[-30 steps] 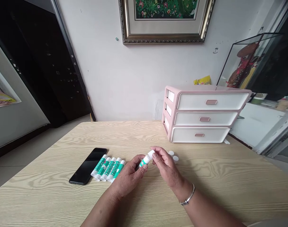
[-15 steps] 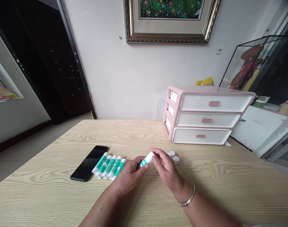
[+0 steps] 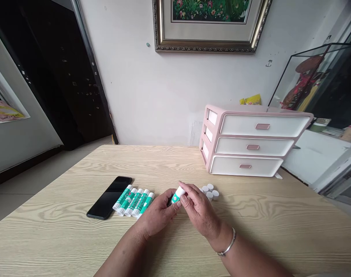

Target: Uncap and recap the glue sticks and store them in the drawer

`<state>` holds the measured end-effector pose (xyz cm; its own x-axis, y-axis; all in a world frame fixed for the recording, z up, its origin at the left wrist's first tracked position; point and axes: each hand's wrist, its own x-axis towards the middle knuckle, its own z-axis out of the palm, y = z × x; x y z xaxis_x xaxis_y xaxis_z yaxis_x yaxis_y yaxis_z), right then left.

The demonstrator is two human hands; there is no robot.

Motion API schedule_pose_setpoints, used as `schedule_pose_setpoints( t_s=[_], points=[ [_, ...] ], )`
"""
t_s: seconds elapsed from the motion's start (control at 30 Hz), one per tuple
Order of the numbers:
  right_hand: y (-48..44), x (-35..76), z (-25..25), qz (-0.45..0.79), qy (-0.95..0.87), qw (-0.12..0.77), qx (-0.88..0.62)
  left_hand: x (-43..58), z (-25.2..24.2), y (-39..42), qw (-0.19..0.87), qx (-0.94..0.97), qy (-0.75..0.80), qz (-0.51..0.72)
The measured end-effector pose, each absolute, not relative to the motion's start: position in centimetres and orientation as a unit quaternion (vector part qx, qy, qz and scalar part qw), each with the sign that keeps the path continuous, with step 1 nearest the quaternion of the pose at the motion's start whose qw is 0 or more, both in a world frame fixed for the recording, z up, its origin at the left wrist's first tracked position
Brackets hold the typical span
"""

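Note:
My left hand (image 3: 159, 215) is wrapped round the green body of a glue stick (image 3: 176, 197), which tilts up to the right. The fingers of my right hand (image 3: 200, 209) close on the white upper end of that same stick. Several green and white glue sticks (image 3: 134, 202) lie side by side to the left of my left hand. Just behind my right hand stand several small white caps (image 3: 210, 187), partly hidden by it. The lower end of the held stick is hidden in my left palm.
A black phone (image 3: 109, 198) lies left of the row of sticks on the wooden table (image 3: 62, 246). A pink and white drawer unit (image 3: 252, 146) stands at the back right, with a yellow packet (image 3: 251, 100) behind its top. A framed picture hangs on the wall.
My right hand has moved slightly left and now covers more of the stick's white end. More of the white caps shows behind it. The view has shifted slightly.

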<state>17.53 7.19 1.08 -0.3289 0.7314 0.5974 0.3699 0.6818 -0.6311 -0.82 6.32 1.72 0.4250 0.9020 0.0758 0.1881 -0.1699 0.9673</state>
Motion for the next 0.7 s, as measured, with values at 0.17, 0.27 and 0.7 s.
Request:
schedule_pose_setpoints(
  t_s=[0.17, 0.27, 0.7],
  points=[
    [7.0, 17.5, 1.1, 0.199, -0.792, 0.471, -0.334, -0.7, 1.7, 6.3, 0.534, 0.634, 0.412, 0.378],
    [6.9, 17.8, 1.1, 0.226, -0.764, 0.495, -0.347, -0.8, 2.2, 6.2, 0.536, 0.611, 0.421, 0.402],
    [7.9, 18.1, 1.1, 0.264, -0.657, 0.563, -0.426, -0.7, 3.2, 5.8, 0.486, 0.569, 0.497, 0.439]
  ],
)
